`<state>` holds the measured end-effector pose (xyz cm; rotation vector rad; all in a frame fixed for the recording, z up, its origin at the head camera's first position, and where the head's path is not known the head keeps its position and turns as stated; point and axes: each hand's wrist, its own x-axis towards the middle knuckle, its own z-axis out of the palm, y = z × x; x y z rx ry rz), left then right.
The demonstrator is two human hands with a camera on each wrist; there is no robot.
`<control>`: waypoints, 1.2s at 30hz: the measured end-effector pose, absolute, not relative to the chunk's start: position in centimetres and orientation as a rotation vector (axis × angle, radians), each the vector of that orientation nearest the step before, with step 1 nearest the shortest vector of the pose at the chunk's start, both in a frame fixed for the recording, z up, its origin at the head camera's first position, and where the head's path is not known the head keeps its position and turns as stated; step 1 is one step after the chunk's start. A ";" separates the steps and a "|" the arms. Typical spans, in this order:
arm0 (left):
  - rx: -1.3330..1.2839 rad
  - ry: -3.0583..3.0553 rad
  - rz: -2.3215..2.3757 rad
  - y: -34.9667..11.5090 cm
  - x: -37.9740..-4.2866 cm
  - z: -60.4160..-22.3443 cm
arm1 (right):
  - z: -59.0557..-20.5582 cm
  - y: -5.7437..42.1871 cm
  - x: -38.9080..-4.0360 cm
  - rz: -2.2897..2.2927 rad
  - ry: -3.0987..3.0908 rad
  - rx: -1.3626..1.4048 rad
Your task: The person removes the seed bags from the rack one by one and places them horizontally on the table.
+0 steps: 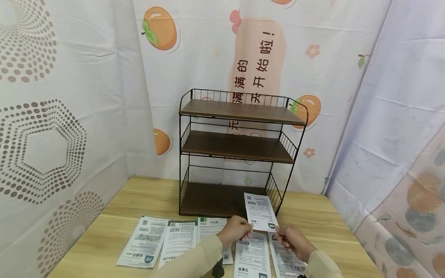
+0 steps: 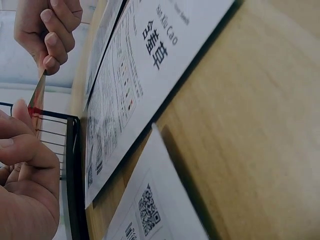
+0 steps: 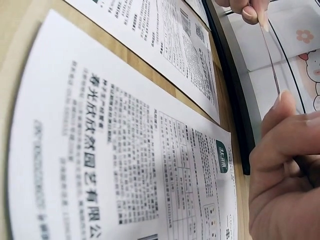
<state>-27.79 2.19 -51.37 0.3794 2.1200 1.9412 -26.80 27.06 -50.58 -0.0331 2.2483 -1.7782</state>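
Note:
Both hands hold one white printed seed packet (image 1: 261, 212) by its near corners, raised in front of the rack's bottom shelf. My left hand (image 1: 235, 230) pinches its left corner between thumb and fingers, while my right hand (image 1: 295, 241) pinches the right corner. From the left wrist view the held packet appears nearly edge-on between the left hand (image 2: 25, 185) and the right hand (image 2: 50, 30). Below the hands, more packets lie flat on the table: a packet marked Han Xiu Cao (image 2: 135, 65), another packet (image 3: 125, 150) under the right hand, and one partly hidden by the left forearm (image 1: 208, 222).
A black wire rack with three brown shelves (image 1: 220, 200) stands at the back of the wooden table (image 1: 315, 216). Further left in the row lie two packets, the outermost packet (image 1: 143, 242) and its neighbour (image 1: 178, 239). Patterned curtains (image 1: 155, 71) hang behind and at both sides.

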 end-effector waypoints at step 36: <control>0.355 2.142 1.882 3.3 -24.2 -51.6 | -49.6 28.5 -22.6 -1.755 2.194 0.008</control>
